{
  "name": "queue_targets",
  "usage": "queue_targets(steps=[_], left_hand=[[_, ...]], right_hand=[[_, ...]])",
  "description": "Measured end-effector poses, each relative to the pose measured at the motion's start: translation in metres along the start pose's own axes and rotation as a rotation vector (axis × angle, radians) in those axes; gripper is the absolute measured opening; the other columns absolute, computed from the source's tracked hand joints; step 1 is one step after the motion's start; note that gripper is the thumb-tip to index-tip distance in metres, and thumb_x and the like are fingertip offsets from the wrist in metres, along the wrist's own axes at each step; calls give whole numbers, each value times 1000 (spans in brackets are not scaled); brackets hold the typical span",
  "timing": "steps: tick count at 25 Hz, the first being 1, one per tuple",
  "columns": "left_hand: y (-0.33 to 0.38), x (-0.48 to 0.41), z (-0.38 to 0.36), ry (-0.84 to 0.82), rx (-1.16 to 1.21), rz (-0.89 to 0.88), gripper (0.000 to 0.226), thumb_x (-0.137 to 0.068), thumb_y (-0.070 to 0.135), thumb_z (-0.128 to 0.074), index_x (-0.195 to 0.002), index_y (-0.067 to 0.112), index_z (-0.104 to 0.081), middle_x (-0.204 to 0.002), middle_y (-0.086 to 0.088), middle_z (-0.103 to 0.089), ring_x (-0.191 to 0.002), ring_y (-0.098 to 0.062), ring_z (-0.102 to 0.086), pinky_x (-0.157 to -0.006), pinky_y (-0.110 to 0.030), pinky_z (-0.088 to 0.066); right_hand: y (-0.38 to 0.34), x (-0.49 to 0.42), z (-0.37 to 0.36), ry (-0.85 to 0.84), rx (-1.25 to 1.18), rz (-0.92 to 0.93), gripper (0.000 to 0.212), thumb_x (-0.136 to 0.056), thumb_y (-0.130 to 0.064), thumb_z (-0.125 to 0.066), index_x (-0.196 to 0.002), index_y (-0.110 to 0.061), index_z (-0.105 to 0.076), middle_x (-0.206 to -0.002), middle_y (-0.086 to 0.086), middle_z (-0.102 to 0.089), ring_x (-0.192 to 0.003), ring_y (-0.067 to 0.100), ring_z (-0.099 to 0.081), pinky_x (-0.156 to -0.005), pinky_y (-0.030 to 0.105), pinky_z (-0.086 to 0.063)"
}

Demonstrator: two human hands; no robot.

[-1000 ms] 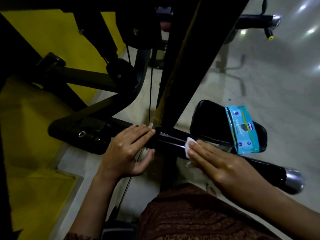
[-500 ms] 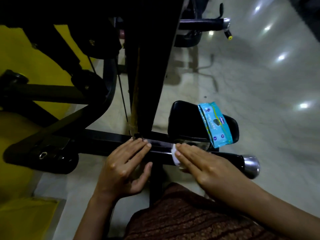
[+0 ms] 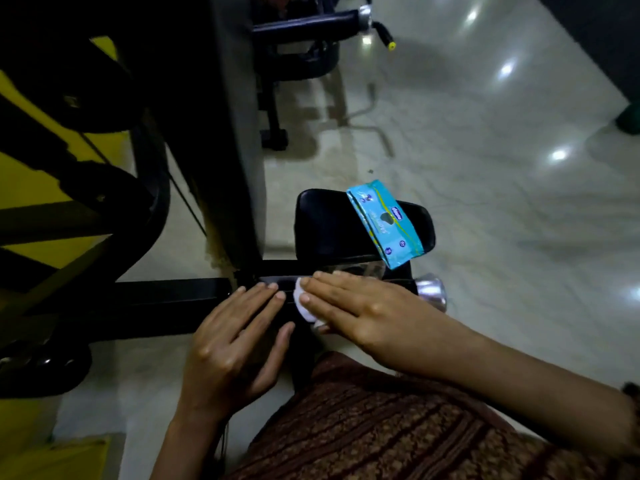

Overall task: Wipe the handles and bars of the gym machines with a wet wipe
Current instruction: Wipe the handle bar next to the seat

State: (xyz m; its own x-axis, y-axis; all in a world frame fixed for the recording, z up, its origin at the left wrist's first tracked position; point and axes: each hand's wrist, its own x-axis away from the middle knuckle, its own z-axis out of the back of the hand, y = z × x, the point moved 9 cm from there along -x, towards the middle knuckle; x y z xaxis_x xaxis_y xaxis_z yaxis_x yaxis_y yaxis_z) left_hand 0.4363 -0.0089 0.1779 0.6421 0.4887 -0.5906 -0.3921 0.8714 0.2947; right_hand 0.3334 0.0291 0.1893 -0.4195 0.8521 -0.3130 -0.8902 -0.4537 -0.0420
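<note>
A person's right hand [image 3: 356,306] lies flat, fingers straight and together, pressing a wet wipe [image 3: 302,304] against the black bar [image 3: 166,292] of a gym machine. The wipe is white and crumpled, and only a small bunched edge of it shows beyond the fingertips. The glossy bar runs left to right beneath both hands and ends in a chrome cap [image 3: 431,291] just past the right wrist. The left hand [image 3: 235,341] rests open on the bar beside the wipe, fingers extended and thumb spread, gripping nothing. Just beyond the right hand, a teal pack of wipes [image 3: 384,223] lies tilted across a black pad [image 3: 325,223], its long axis slanting from far left to near right.
</note>
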Motion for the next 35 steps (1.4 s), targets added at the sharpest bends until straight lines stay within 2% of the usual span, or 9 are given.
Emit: queue_targets(steps=[11,14,18,22,24,27,30,32,35], left_hand=[[32,-20,-18,19,48,-98,27,-83,20,-68,-102,1,-70,-109,-11,-67,-106,-16,-59,-94,-35,-48],[31,-20,-20,11,62,-90,27,-83,21,-68,-102,2,-70,-109,-10,-67,-105,-16,-61,-92,-34,-49],[31,-20,-21,3,58,-97,26,-81,20,-70,-100,2,-71,-107,-10,-68,-101,-18,-64,-89,-34,-50],[31,-18,-21,5,45,-77,27,-82,20,-69,-102,1,-70,-109,-10,-67,-104,-17,-62,-92,-34,-49],[32,-17,-22,16,52,-77,28,-83,20,-68,-103,1,-69,-109,-11,-66,-105,-17,-61,-94,-33,-48],[33,-19,-21,42,57,-72,27,-84,20,-65,-101,0,-69,-106,-12,-68,-101,-19,-63,-89,-34,-50],[36,-26,-16,91,12,-67,27,-85,19,-61,-99,-2,-69,-99,-13,-69,-92,-19,-64,-81,-29,-51],[34,-30,-12,132,-4,-44,27,-87,18,-58,-103,-2,-66,-98,-13,-69,-91,-18,-63,-78,-29,-51],[27,-32,-5,199,-28,40,26,-89,18,-56,-105,-1,-63,-96,-13,-69,-88,-19,-64,-71,-34,-53]], right_hand=[[39,73,55,-89,112,29,29,-86,-9,-48,-101,5,-69,-115,18,-64,-103,30,-64,-84,40,-54],[65,77,74,-40,-20,-151,27,-83,-14,-52,-93,2,-72,-110,14,-68,-95,25,-68,-67,38,-59],[63,47,40,-79,-307,-226,37,-89,-27,-47,-109,-4,-67,-115,8,-66,-99,18,-65,-79,30,-54],[72,55,44,-212,-491,-179,37,-87,-33,-50,-102,-7,-72,-111,5,-68,-102,5,-60,-82,19,-51],[102,64,67,-200,-475,-305,38,-81,-38,-53,-96,-10,-75,-96,5,-73,-87,-5,-61,-69,4,-46],[135,62,60,-119,-555,-531,34,-81,-33,-57,-96,-7,-73,-81,6,-73,-68,-6,-57,-59,9,-41],[104,37,13,-365,-720,-451,35,-86,-31,-46,-97,-6,-69,-77,-3,-70,-67,-4,-51,-63,19,-43],[98,39,1,-583,-765,-342,25,-89,-26,-47,-96,-13,-68,-74,-18,-66,-67,-8,-52,-64,13,-42],[125,38,13,-674,-887,-363,22,-89,-7,-59,-107,-16,-69,-99,-13,-71,-90,-3,-62,-80,20,-51]])
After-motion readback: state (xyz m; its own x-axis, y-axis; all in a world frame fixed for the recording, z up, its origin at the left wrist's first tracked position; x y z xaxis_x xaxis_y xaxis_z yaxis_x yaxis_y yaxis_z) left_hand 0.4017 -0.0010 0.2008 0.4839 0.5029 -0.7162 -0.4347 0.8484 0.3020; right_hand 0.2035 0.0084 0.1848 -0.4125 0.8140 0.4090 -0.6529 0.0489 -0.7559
